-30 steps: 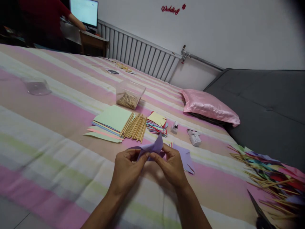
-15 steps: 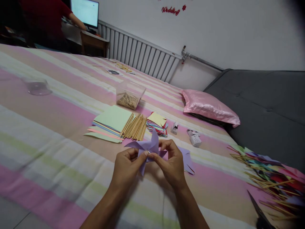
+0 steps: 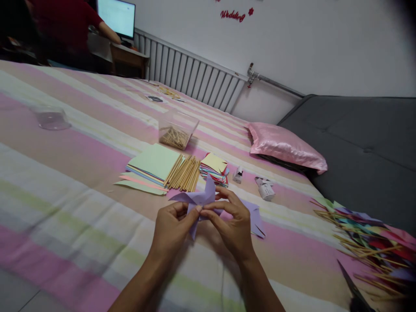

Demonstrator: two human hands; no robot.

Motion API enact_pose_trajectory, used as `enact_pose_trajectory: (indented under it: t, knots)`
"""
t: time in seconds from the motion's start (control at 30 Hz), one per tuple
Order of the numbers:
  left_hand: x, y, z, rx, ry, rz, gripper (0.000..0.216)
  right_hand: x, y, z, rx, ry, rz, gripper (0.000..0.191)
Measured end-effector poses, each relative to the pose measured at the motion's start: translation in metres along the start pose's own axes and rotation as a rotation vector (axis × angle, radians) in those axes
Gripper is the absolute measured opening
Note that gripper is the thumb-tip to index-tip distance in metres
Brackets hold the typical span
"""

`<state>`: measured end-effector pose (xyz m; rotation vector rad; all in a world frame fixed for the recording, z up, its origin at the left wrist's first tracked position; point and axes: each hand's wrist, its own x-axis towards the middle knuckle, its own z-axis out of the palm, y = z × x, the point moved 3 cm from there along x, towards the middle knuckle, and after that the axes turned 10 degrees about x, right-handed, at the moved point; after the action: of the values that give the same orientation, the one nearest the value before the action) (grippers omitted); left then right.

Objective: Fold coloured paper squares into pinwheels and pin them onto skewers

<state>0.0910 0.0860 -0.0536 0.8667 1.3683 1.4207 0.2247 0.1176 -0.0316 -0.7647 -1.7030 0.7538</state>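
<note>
Over the striped bed cover, my left hand (image 3: 172, 229) and my right hand (image 3: 232, 225) pinch a purple paper pinwheel (image 3: 199, 200) at its middle, both closed on it. Its folded points stick up and out to the left. Just behind my right hand a second purple cut sheet (image 3: 255, 216) lies flat on the cover. Beyond the pinwheel lie a bundle of wooden sticks (image 3: 184, 173), a stack of large coloured paper sheets (image 3: 151, 167) and a pile of small coloured squares (image 3: 213, 168).
A clear box of sticks (image 3: 176, 129) stands behind the paper, its lid (image 3: 51, 118) far left. Two small white items (image 3: 265, 188) and a pink pillow (image 3: 286, 147) lie right. Finished pinwheels on sticks (image 3: 370, 247) and scissors (image 3: 354, 290) sit at lower right. A person in red (image 3: 65, 26) is at a desk behind.
The pinwheel went from lying flat between my fingers to tipped up with its points showing. My right fingers shifted over its centre.
</note>
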Motion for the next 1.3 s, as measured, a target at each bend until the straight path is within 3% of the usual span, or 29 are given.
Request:
enact_pose_trajectory:
  t: [0.53,0.83,1.13,1.3]
  knots:
    - [-0.002,0.005,0.000,0.061,0.013,0.114,0.032,0.001,0.003,0.000,0.065,-0.008,0.061,0.001]
    - [-0.003,0.002,-0.002,0.185,0.028,0.198,0.021,-0.001,0.009,0.002,0.273,0.103,0.191,0.030]
    - [-0.003,0.001,-0.003,0.274,0.011,0.272,0.018,0.000,0.009,0.007,0.352,-0.118,0.316,0.016]
    - [-0.002,-0.004,-0.003,0.258,-0.011,0.278,0.012,-0.002,0.013,0.007,0.394,-0.132,0.356,0.018]
